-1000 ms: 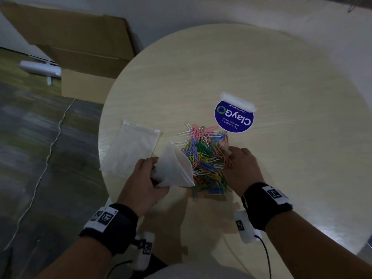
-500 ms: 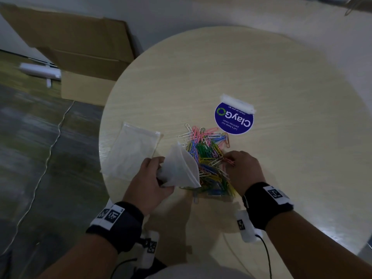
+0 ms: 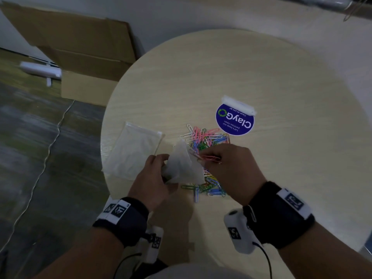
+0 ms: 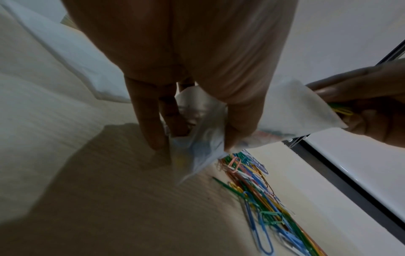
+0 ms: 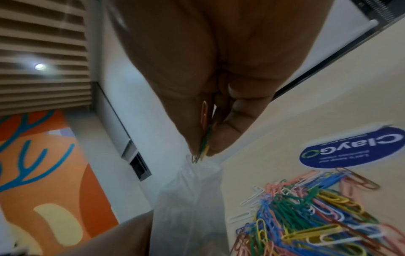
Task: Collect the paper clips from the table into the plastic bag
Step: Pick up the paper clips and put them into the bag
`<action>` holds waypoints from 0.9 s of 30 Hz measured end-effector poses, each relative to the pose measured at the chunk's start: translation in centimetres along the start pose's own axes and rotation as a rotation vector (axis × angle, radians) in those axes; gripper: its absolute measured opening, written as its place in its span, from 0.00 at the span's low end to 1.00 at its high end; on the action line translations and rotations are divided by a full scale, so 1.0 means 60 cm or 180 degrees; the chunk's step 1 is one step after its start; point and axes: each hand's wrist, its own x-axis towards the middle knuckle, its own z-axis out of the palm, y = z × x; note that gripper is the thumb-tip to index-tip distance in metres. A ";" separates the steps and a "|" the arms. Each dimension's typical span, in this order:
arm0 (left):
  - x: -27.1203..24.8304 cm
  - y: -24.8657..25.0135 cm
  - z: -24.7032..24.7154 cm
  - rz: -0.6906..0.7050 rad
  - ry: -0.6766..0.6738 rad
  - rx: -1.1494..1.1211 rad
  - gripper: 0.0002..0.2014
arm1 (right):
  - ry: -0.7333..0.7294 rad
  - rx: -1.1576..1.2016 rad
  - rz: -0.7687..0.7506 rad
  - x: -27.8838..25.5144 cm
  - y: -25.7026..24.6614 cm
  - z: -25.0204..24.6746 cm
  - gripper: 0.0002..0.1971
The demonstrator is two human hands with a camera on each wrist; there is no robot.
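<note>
A heap of coloured paper clips (image 3: pixel 205 141) (image 4: pixel 263 199) (image 5: pixel 306 213) lies on the round pale table (image 3: pixel 261 77). My left hand (image 3: pixel 155 174) (image 4: pixel 192 112) grips a small clear plastic bag (image 3: pixel 184 166) (image 4: pixel 274 117) (image 5: pixel 188 207) just above the table, its mouth turned to the right. At that mouth my right hand (image 3: pixel 221 160) (image 5: pixel 201 138) pinches a few paper clips (image 3: pixel 210 158) (image 5: pixel 205 135), pink, green and yellow ones. Some colour shows faintly through the bag's film.
A second flat clear bag (image 3: pixel 134 150) lies on the table left of my hands. A round blue ClayGO sticker (image 3: pixel 234 121) (image 5: pixel 352 150) sits behind the heap. Cardboard boxes (image 3: pixel 84 57) stand on the floor past the table's left edge.
My right hand has lifted from the heap with a pinch of clips and moved left to the bag's mouth. The left hand has raised the bag slightly.
</note>
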 end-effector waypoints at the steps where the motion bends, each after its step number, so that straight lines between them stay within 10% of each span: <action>1: 0.000 -0.001 0.000 0.0029 0.0011 -0.0007 0.34 | -0.0065 -0.0055 -0.0068 0.003 -0.005 0.007 0.06; 5: 0.001 -0.005 0.003 0.0096 0.0090 -0.0053 0.33 | -0.0286 0.0040 -0.0221 0.005 -0.014 0.013 0.08; 9: -0.001 -0.009 0.002 0.0028 0.0085 -0.0173 0.34 | 0.0297 0.0871 0.0629 -0.009 0.027 -0.010 0.08; 14: -0.013 -0.028 -0.003 0.0026 0.0093 -0.0474 0.35 | -0.0165 -0.0659 0.1444 -0.068 0.128 0.013 0.23; 23: -0.023 -0.047 -0.019 -0.0092 0.0161 -0.0333 0.36 | 0.0120 -0.0587 0.0945 -0.033 0.160 0.071 0.13; 27: -0.025 -0.047 -0.016 -0.0085 0.0111 -0.0365 0.37 | 0.0055 -0.1143 0.1223 -0.018 0.159 0.067 0.33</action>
